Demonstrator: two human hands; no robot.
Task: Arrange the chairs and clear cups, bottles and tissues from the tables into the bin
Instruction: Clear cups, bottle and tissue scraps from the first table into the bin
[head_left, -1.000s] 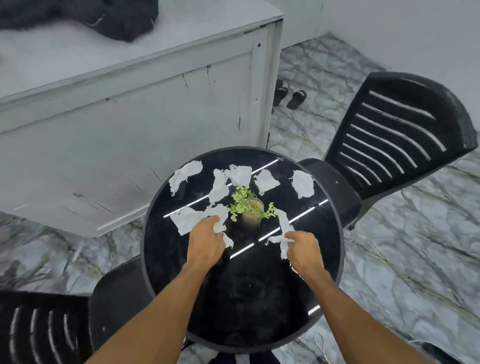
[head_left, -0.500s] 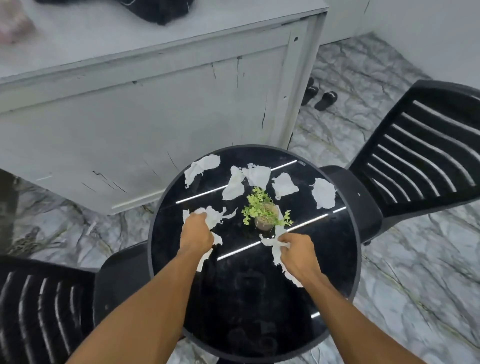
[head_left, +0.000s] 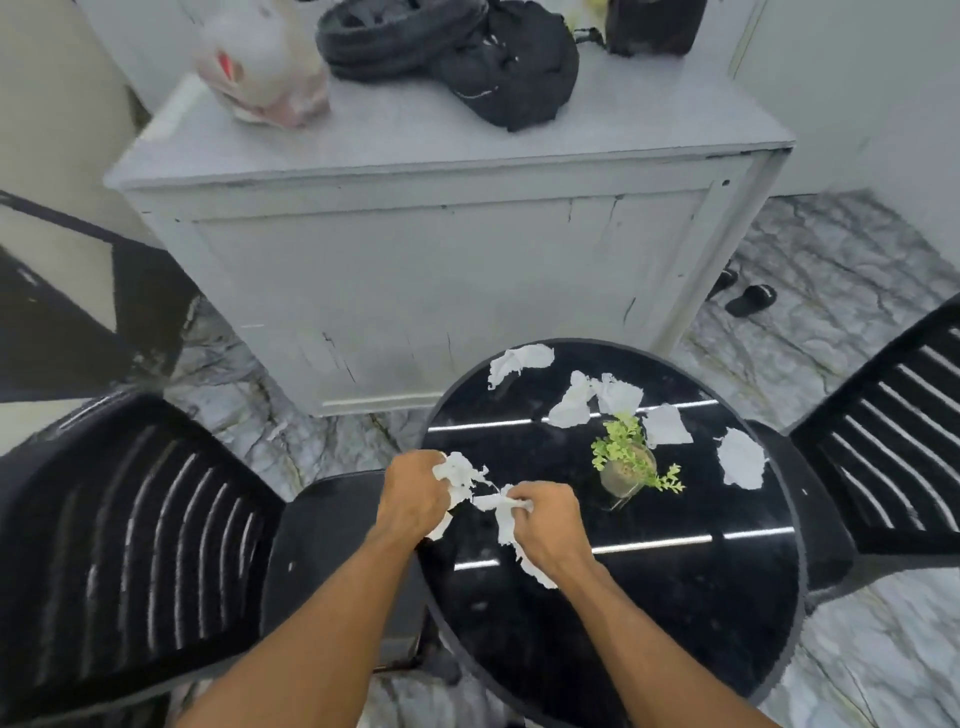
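Clutching a crumpled tissue wad (head_left: 460, 475) in your left hand (head_left: 413, 493), you are pinching a tissue strip (head_left: 504, 527) in your right hand (head_left: 548, 525) over the near-left edge of the table (head_left: 675, 613). Both are looking light, limp and fragile, so bunching them whole is looking safer than tugging an end; the strip is running lengthwise toward you, under your wrist.

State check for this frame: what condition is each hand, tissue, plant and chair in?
left hand: gripping a crumpled tissue
right hand: gripping a torn tissue
loose tissues: lying on the round table, untouched
potted plant: upright
left chair: upright beside the table
right chair: upright beside the table
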